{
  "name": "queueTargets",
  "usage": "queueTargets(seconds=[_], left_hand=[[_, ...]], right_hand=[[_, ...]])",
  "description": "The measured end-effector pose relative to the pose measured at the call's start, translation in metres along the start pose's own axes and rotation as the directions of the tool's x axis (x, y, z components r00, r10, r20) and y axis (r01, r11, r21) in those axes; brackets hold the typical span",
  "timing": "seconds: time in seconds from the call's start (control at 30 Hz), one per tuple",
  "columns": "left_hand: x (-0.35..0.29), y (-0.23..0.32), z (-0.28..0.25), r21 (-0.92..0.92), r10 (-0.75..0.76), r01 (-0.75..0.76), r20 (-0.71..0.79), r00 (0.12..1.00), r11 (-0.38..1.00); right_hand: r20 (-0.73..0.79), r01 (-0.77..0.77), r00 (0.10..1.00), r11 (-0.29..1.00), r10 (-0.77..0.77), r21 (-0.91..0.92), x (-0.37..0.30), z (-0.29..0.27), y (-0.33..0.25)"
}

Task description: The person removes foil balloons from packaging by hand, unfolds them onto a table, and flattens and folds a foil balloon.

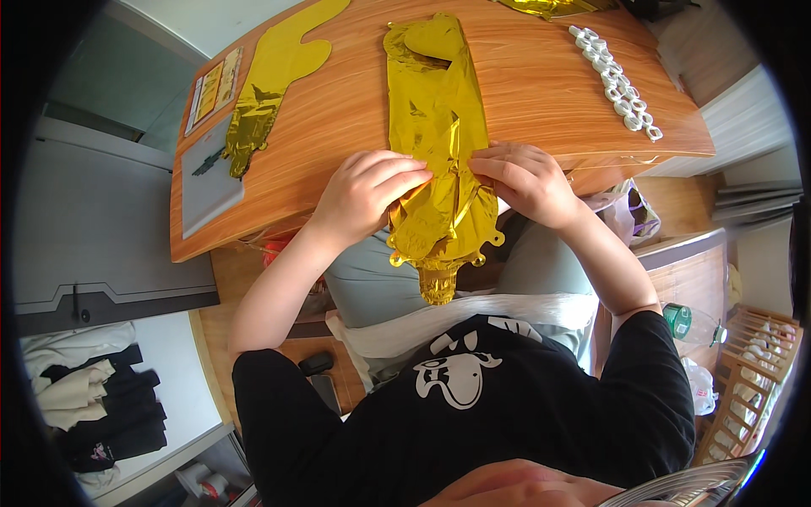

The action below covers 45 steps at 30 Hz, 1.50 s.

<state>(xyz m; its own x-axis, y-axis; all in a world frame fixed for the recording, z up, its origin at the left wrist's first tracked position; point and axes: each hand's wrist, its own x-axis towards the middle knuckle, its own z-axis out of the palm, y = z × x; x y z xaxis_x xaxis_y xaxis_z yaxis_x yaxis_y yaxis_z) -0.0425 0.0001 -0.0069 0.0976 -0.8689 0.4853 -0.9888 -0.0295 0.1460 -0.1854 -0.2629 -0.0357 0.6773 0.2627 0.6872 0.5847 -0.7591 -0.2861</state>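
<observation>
A flat gold foil balloon (431,110), creased and partly folded, lies lengthwise on the wooden table. Its near end, with small tabs and a crinkled neck, hangs past the table's front edge over my lap. My left hand (372,190) is closed on the balloon's left edge, fingers bent onto the foil. On the opposite edge, my right hand (528,179) pinches the foil between thumb and fingers; the fingertips are partly hidden.
Another flat gold foil balloon (279,72) lies at the table's left, beside a printed card (214,91) and a translucent plastic pouch (203,198). More gold foil (557,7) sits at the far edge. A strip of white rings (617,83) rests at the right.
</observation>
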Motion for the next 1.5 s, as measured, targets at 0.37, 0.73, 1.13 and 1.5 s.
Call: queueTargets(seconds=[0.37,0.73,1.13,1.5], left_hand=[[0.000,-0.001,0.001,0.020,0.013,-0.012,-0.004,1.000,1.000],[0.011,-0.013,-0.006,-0.207,-0.092,0.099,0.044,0.995,0.973],[0.040,-0.012,-0.022,-0.548,-0.667,0.681,0.272,0.694,0.485],[0.042,-0.017,-0.023,-0.462,-0.693,0.779,0.388,0.607,0.424]], right_hand=[[0.094,0.194,0.978,0.979,-0.188,-0.056,0.010,0.002,-0.011],[0.271,-0.461,0.880,0.836,0.389,0.296,0.032,-0.010,-0.014],[0.389,-0.773,0.629,0.493,0.673,0.399,0.055,-0.006,0.017],[0.433,-0.853,0.521,0.461,0.735,0.244,0.072,-0.008,0.015]])
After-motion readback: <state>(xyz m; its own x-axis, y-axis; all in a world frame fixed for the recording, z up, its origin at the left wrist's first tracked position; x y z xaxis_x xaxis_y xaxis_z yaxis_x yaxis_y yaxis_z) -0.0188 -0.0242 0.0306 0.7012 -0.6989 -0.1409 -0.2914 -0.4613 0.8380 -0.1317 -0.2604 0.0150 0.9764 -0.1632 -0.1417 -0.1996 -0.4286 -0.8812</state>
